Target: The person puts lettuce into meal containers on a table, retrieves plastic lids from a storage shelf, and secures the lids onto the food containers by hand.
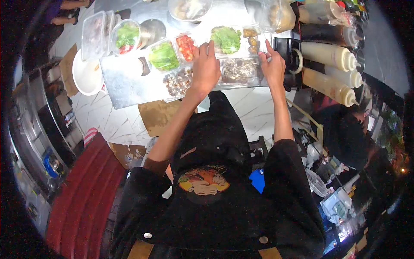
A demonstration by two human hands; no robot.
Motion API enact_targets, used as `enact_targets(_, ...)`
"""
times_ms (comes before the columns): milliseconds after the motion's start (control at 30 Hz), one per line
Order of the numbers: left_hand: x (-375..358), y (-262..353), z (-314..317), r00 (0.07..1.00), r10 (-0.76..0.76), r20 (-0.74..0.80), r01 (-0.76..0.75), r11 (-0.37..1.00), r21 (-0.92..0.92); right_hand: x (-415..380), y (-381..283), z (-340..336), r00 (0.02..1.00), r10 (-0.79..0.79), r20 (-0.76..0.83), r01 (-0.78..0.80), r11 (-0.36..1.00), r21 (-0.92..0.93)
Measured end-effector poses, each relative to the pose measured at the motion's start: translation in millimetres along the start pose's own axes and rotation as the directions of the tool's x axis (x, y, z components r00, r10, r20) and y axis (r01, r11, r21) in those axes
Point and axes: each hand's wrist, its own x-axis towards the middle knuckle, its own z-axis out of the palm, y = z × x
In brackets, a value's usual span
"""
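Two clear compartment food containers lie side by side on the metal table. In the left container [174,42] are lettuce [163,57], diced tomato [186,46] and chopped brown filling [174,84]. The right container [246,57] has a lettuce leaf [226,39], sliced pickles [253,43] and pale chopped filling [239,70]. My left hand [205,67] reaches between them, bent fingers at the right container's left rim and its back hiding part of the left container. At the right container's right edge is my right hand [273,64], index finger stretched away from the thumb, which touches the rim.
Several squeeze bottles [327,56] lie at the right, beside a black box [286,54]. A lettuce tub [126,36], stacked clear containers [95,36] and a large bowl [189,8] are farther back. A white bucket [87,75] stands left of the table. Another person's hand [64,20] shows at upper left.
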Motion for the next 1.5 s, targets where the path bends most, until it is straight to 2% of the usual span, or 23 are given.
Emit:
enact_targets(33,1,1,1,1.000,0.026,0.017,-0.028,0.996,0.089,0,0,-2,1.000,-0.007,0.000,0.007,1.000,-0.027)
enact_targets(133,5,0,-1,0.998,-0.004,0.060,-0.001,0.997,0.078,-1,-6,-7,0.999,0.008,0.037,-0.005,0.997,-0.075)
enact_targets(233,8,-7,-2,0.997,0.034,0.074,-0.049,0.976,0.211,-8,-7,-5,0.996,0.001,0.091,0.019,0.976,-0.215)
enact_targets(333,10,-11,-2,0.990,0.137,-0.020,-0.128,0.960,0.250,-9,-11,-6,0.995,-0.001,0.103,0.027,0.969,-0.247)
enact_targets(433,13,-14,-6,0.988,0.141,0.057,-0.151,0.949,0.278,-7,-14,-7,0.994,-0.028,0.102,0.055,0.958,-0.282)
enact_targets(533,19,-18,-7,0.971,0.240,-0.002,-0.224,0.907,0.357,0,-19,-9,0.993,-0.080,0.087,0.103,0.946,-0.308)
enact_targets(567,23,-22,-9,0.962,0.270,0.043,-0.268,0.898,0.350,2,-20,-9,0.991,-0.104,0.080,0.124,0.943,-0.310)
enact_targets(667,40,-37,-12,0.921,0.342,0.188,-0.385,0.872,0.300,26,-9,-11,0.900,-0.399,0.175,0.433,0.864,-0.256)
enact_targets(700,48,-37,-13,0.901,0.360,0.241,-0.418,0.867,0.270,31,-10,-12,0.877,-0.421,0.231,0.471,0.847,-0.246)
enact_targets(833,63,-33,-22,0.850,0.352,0.391,-0.462,0.855,0.234,48,0,-6,0.874,-0.348,0.338,0.423,0.889,-0.177)
enact_targets(1000,80,-25,-33,0.806,0.362,0.469,-0.470,0.872,0.135,52,-7,-7,0.860,-0.197,0.471,0.263,0.962,-0.078)
enact_targets(1033,83,-23,-34,0.796,0.350,0.494,-0.466,0.875,0.131,50,-6,0,0.885,-0.245,0.395,0.298,0.951,-0.078)
enact_targets(1133,87,-17,-15,0.870,0.275,0.409,-0.308,0.951,0.015,37,2,30,0.916,-0.351,0.193,0.375,0.920,-0.109)
enact_targets(1233,79,-16,17,0.897,0.374,0.238,-0.419,0.889,0.185,30,4,41,0.921,-0.378,0.091,0.388,0.911,-0.142)
enact_targets(1333,70,-20,32,0.895,0.418,0.157,-0.446,0.854,0.268,29,9,44,0.917,-0.397,0.044,0.399,0.909,-0.123)
enact_targets(1500,65,-21,37,0.884,0.434,0.172,-0.467,0.826,0.316,28,16,51,0.890,-0.453,-0.040,0.445,0.885,-0.135)
